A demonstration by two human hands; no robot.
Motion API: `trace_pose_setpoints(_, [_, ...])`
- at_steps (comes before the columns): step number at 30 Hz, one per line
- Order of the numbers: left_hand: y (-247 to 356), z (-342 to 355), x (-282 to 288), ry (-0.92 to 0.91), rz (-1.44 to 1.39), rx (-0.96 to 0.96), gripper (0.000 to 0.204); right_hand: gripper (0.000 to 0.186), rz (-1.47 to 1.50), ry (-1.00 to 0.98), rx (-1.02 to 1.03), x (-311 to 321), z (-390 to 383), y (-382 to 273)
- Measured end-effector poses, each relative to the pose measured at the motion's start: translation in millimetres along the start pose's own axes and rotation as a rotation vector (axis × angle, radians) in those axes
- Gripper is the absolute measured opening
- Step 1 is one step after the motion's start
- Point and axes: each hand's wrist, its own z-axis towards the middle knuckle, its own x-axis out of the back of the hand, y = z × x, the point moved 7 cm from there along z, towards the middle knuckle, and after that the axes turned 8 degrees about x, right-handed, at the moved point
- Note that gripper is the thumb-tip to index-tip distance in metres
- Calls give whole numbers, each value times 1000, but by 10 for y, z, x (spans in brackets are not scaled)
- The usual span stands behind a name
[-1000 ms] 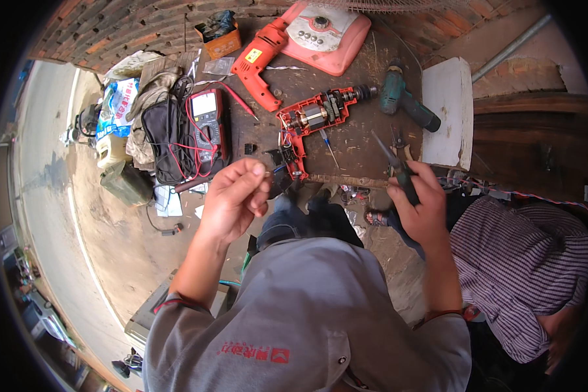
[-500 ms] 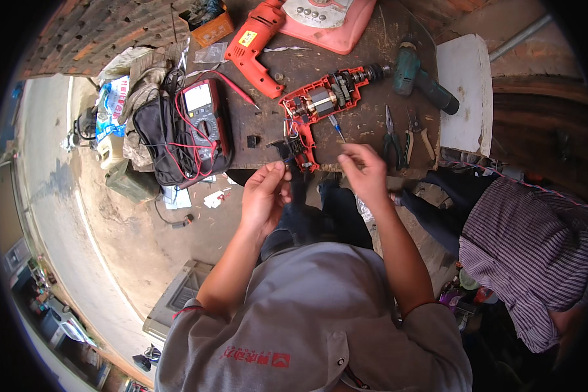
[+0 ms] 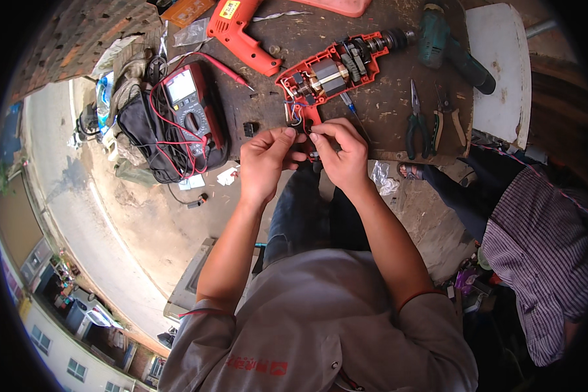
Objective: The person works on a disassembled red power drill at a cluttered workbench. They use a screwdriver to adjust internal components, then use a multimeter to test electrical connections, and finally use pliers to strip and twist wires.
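Observation:
An orange electric drill point(image 3: 333, 72) lies with its housing opened, showing the motor, gears and coloured wires point(image 3: 296, 117). At its handle end my left hand point(image 3: 266, 157) is closed, thumb and forefinger pinching a black trigger switch point(image 3: 299, 138) mostly hidden by the fingers. Facing it, my right hand point(image 3: 345, 153) is also closed, its thumb and forefinger pressed together beside the switch and wires. What sits between those fingertips is too small to make out. A blue-handled screwdriver point(image 3: 348, 101) rests beside the drill body.
Left of the drill are a multimeter point(image 3: 193, 108) in a black case, a red probe point(image 3: 232, 73) and a small black block point(image 3: 250, 129). A second orange drill point(image 3: 245, 46) lies behind. Pliers point(image 3: 416, 124), cutters point(image 3: 448, 124) and a green drill point(image 3: 447, 52) lie right. Another person point(image 3: 536, 242) is at right.
My right hand has come in leftward, from apart near the screwdriver to beside my left hand, its fingers closing at the switch. The whole view has shifted, with the bench closer.

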Motion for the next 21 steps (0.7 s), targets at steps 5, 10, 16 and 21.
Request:
trace_pose_setpoints(5, [-18, 23, -15, -29, -23, 49, 25, 10, 53, -37, 16, -32, 17, -40])
trace_pose_setpoints(10, [-75, 70, -20, -51, -66, 56, 25, 10, 3, -41, 57, -47, 42, -90])
trace_pose_setpoints(16, [-79, 68, -33, -78, -96, 53, 24, 9, -25, -22, 89, -50, 66, -157])
trace_pose_setpoints(21, [-89, 82, -22, -87, -105, 54, 24, 8, -47, -29, 75, -52, 71, -154])
